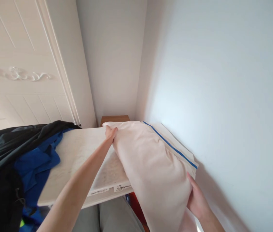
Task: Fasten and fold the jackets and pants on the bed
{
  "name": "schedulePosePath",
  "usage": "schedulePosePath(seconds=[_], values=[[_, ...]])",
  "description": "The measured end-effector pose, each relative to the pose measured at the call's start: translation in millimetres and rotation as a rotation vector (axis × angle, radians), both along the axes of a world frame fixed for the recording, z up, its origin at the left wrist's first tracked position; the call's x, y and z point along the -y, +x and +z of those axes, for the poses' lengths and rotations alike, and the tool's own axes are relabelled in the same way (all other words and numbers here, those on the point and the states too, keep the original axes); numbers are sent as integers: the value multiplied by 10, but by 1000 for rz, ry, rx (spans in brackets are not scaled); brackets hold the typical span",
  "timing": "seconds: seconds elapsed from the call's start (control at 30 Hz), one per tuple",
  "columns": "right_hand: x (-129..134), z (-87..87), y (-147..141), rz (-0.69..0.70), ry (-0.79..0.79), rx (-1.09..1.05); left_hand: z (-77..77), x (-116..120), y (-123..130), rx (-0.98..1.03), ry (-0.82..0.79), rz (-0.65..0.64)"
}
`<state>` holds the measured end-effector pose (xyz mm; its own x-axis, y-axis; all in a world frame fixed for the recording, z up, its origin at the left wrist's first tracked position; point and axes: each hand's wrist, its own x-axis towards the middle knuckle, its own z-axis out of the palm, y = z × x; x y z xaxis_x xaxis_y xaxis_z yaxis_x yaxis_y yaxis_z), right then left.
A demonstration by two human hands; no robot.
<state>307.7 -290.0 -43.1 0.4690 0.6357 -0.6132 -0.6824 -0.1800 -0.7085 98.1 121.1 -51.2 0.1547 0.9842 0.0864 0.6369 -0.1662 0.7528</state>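
A pale pinkish-white cloth with a blue stripe (151, 161) lies over the right end of a white board (78, 154) and hangs down past its front edge. At the cloth's far left corner, my left hand (111, 132) pinches its edge between thumb and fingers. On the right side, near the end of the blue stripe, my right hand (196, 196) has the cloth's side edge between thumb and fingers; some of those fingers are hidden behind the fabric.
Black clothing (3, 161) and a blue garment (40, 158) are heaped over the board's left end. A white cabinet (27, 54) stands behind at left. A wooden piece (114, 119) shows behind the board. The wall (223, 96) rises close on the right.
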Motion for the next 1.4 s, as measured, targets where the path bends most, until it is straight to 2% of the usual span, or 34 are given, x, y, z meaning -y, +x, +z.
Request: schedulePosePath(seconds=[0.1, 0.27, 0.4, 0.57, 0.7, 0.9, 1.1, 1.27, 1.33, 1.4], values=[[-94, -8, -14, -19, -47, -46, 19, -72, 211, 58, -64, 10], [51, 44, -110, -39, 66, -146, 74, -200, 559, 60, -98, -48], [93, 91, -100, -17, 63, -192, 53, -308, 914, -16, -99, -76], [-37, 83, 19, -204, 62, -192, -21, -444, 1363, -162, -137, -15], [-158, 100, 178, -343, 14, -173, -54, -490, 1588, -236, -155, 22], [-274, 61, 371, -395, -66, -114, -90, -478, 1620, -297, -140, 20], [-269, 11, 362, -399, -95, -113, -93, -582, 1564, -340, -184, -49], [-47, -52, 352, -331, -51, -103, -12, -551, 1475, -348, -180, -51], [100, -159, 423, -277, -66, -110, 8, -422, 1393, -338, -134, -59], [251, -284, 513, -271, -90, -23, 17, -234, 1291, -323, -70, -102]])
